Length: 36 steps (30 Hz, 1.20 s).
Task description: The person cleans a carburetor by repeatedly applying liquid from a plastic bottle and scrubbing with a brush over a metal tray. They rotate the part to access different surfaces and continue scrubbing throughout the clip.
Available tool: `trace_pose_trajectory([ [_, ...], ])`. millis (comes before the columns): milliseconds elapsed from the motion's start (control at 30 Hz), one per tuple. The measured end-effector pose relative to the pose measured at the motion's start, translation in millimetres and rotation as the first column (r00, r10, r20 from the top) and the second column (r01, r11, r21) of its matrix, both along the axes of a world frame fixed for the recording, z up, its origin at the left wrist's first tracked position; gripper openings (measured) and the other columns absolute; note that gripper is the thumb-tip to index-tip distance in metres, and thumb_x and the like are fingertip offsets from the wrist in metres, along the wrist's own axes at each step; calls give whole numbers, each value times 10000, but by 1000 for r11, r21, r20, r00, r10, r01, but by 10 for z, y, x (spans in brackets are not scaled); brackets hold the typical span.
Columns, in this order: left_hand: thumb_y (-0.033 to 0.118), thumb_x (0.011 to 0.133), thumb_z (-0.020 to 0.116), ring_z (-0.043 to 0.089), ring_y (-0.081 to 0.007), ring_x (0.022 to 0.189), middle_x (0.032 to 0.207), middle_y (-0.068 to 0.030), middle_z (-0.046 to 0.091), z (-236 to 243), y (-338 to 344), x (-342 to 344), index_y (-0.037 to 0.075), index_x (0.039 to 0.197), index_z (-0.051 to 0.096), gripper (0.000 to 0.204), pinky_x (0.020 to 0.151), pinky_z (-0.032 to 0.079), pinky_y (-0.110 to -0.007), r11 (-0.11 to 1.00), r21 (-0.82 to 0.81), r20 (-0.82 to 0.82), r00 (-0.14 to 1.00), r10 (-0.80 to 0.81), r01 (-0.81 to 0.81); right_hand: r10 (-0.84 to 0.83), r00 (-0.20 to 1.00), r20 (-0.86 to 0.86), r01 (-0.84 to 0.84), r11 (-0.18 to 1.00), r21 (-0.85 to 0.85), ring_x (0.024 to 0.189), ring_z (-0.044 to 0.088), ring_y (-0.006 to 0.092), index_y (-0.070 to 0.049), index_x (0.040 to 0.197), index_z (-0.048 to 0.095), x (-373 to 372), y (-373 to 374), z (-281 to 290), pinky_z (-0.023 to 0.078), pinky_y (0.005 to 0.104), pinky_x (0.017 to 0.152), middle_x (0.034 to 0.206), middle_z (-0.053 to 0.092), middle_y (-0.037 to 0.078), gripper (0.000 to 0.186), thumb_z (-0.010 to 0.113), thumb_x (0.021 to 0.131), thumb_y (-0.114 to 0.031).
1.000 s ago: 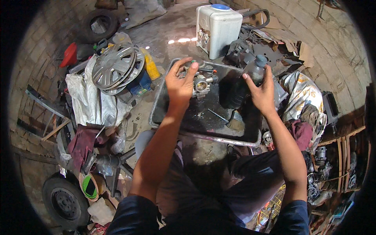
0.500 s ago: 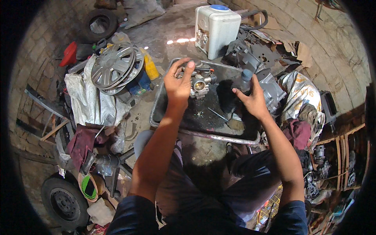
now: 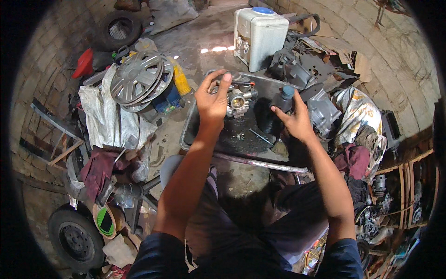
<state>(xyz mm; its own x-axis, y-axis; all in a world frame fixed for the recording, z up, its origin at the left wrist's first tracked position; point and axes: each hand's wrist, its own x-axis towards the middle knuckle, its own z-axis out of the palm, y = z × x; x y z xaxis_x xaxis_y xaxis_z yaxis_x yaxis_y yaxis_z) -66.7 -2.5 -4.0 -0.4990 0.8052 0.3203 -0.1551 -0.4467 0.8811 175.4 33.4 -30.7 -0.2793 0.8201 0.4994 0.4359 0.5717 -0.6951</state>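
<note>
Fingers curled with the thumb raised, my left hand (image 3: 211,100) is at the left side of a metal throttle body (image 3: 238,102) with a round bore. It appears to grip that side, though most of the contact is hidden behind the hand. My right hand (image 3: 297,122) is closed around a dark bottle (image 3: 282,101) with a blue-grey cap, its fingers largely out of sight behind it. Both hands are over a black tray (image 3: 251,162) with a worn, pale rim. Inside the tray lies a brush (image 3: 279,148) with a thin handle, partly covered by shadow.
Beyond the tray stands a white container (image 3: 265,39) with a blue lid. Stacked wheel covers (image 3: 139,79) and a yellow bottle (image 3: 180,79) are at the left. Metal housings (image 3: 322,111) and a white sack (image 3: 355,114) crowd the right. A wheel (image 3: 76,238) rests at lower left.
My right hand and the bottle have shifted slightly left, and the brush bristles are now more hidden. My left hand is nearly unchanged beside the throttle body.
</note>
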Motion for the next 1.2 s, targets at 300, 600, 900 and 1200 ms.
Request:
trace_pose_trajectory([
  [300,229,993,758,637,-101,907,994,-66,709,10,-32,25,-31,1182,708,325,809,499,-245,996,39,15,997,-75,75,26,1000,-17,-27,998,-61,1146,673,344,8,1350,510,-135,10,126,499,421,1011,1210,687,221,659,872,840,-201],
  [600,233,1003,744,648,-106,870,1000,-82,721,6,-45,-4,-46,1186,699,337,770,511,-242,999,50,-96,995,-11,16,-46,997,62,42,997,69,1246,597,428,11,1387,479,-149,-96,163,461,455,1071,1306,611,263,717,865,827,-216],
  [900,242,982,773,633,-102,878,973,-59,708,24,-54,-21,-29,1178,710,340,791,501,-239,999,-38,19,1000,16,-16,-204,950,238,163,970,182,743,726,368,2,830,683,-109,-628,145,549,489,680,884,718,171,161,745,911,-122],
  [1200,246,964,794,625,-100,882,984,-50,710,68,-113,20,-3,1165,728,327,800,499,-256,997,-71,56,998,-9,13,122,391,912,29,989,-145,942,759,399,-17,979,752,-128,-351,-252,616,492,810,977,761,207,150,686,851,-60],
])
